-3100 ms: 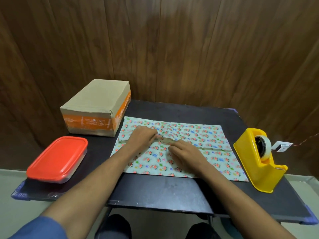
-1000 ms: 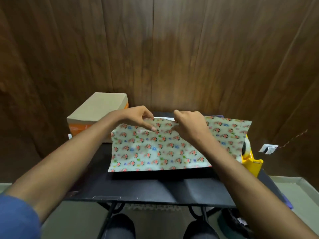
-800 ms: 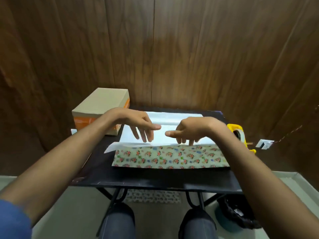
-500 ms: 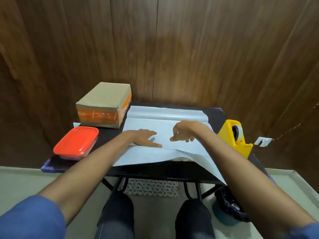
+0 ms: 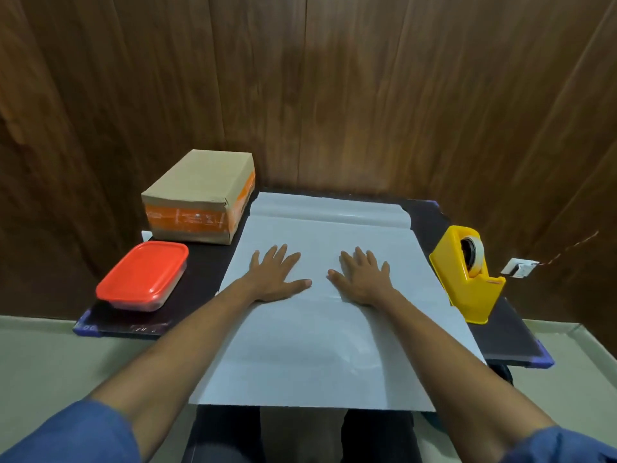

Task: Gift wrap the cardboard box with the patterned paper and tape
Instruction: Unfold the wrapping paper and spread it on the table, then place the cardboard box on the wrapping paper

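Both hands flat on the paper [image 5: 320, 345], fingers spread — left hand [image 5: 274, 275], right hand [image 5: 363, 276]. Box [image 5: 200, 195] sat far-left, off the sheet. Risks: near edge overhung the table [image 5: 200, 275], so the sheet could slip w/ pressure off; far curl could spring back.
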